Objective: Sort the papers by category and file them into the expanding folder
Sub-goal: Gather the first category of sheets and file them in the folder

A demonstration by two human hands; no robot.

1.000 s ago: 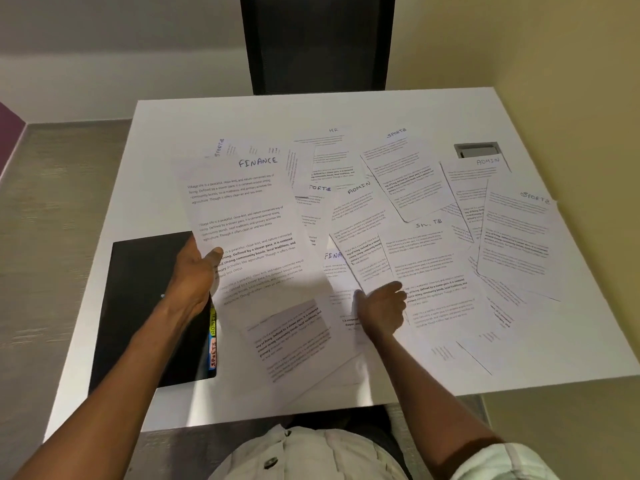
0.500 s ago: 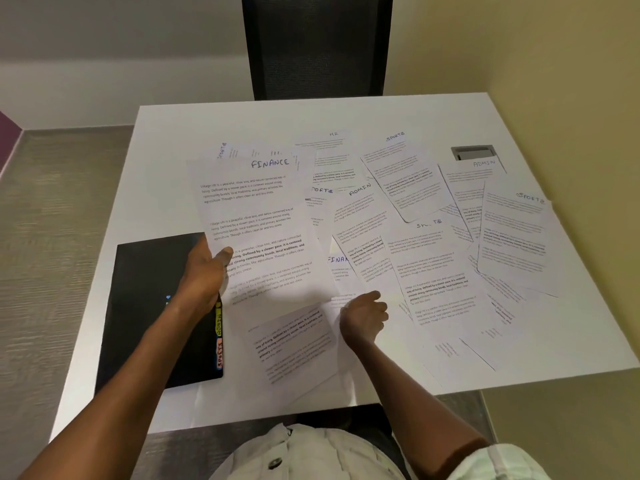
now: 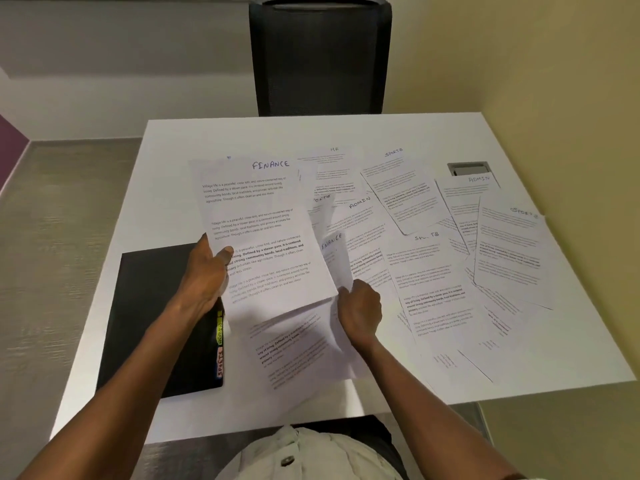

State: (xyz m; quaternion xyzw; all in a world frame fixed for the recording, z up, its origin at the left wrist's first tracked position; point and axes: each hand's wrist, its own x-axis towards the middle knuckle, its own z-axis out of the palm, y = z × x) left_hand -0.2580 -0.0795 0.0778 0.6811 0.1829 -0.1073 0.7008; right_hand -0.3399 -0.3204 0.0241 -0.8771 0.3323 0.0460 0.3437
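White FINANCE sheet [image 3: 263,233] pinched by left hand [image 3: 204,271], right hand [image 3: 360,313] gripping second sheet [image 3: 334,261].

Cream button-front shirt [image 3: 304,455], dark button visible; short sleeve edge at right arm; forearms bare.

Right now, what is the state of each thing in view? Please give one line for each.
left hand: grips the left edge of the top FINANCE sheet
top FINANCE sheet: lifted off the table, tilted
right hand: pinches the second FINANCE sheet
second FINANCE sheet: curled upward, partly hidden
expanding folder: closed, flat on the table, coloured tabs showing
other papers: spread flat, overlapping
chair: pushed against the far table edge
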